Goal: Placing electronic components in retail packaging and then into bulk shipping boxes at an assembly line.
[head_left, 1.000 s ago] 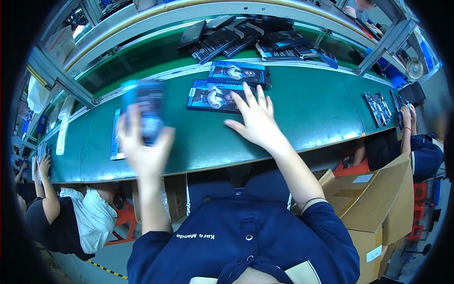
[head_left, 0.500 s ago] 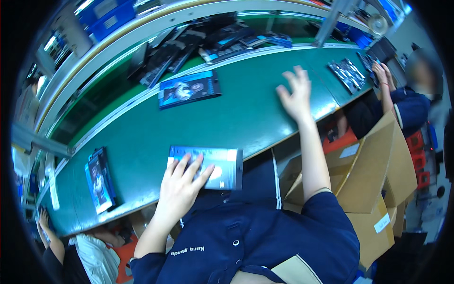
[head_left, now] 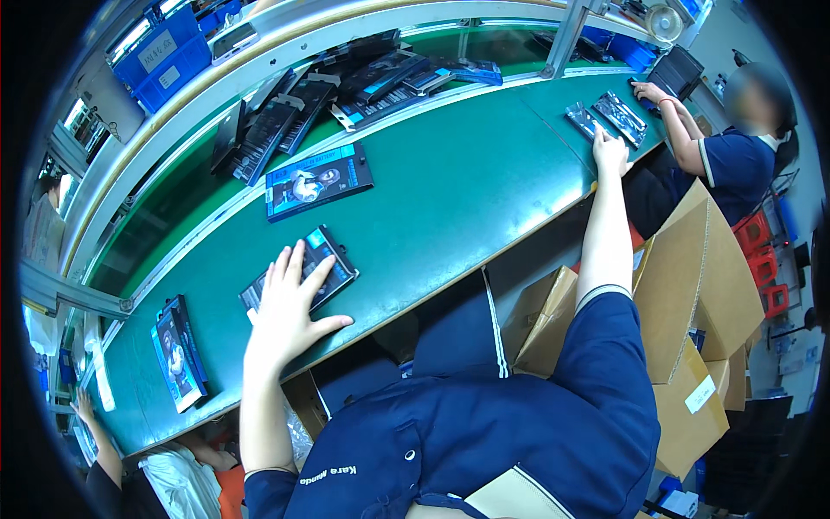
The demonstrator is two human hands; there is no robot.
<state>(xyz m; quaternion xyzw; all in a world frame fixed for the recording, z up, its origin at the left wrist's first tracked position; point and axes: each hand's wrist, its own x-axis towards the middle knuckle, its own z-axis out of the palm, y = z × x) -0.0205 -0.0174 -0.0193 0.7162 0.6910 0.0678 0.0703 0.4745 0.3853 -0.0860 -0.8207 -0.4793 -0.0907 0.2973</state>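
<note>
My left hand (head_left: 290,303) lies with fingers spread on a dark, flat retail box (head_left: 327,259) near the table's front edge. The palm and fingers hide part of the box. Far to the right, my outstretched right hand (head_left: 610,156) has its fingers closed at the near end of a shiny dark plastic packet (head_left: 581,119). A second silvery packet (head_left: 621,119) lies just beside it. Behind the left hand lies a blue-and-black box (head_left: 318,180) with a picture on its front. Another such box (head_left: 179,356) stands tilted at the left.
A green worktable (head_left: 450,208) runs across, with a heap of dark boxes (head_left: 372,82) along its back. Open cardboard cartons (head_left: 683,285) stand at my right. A co-worker (head_left: 735,164) handles things at the far right; another person's hand (head_left: 84,405) shows at the left edge.
My right hand has reached farther right, onto the packets. The box under my left hand has gone from the table edge onto the table and turned. The view has shifted.
</note>
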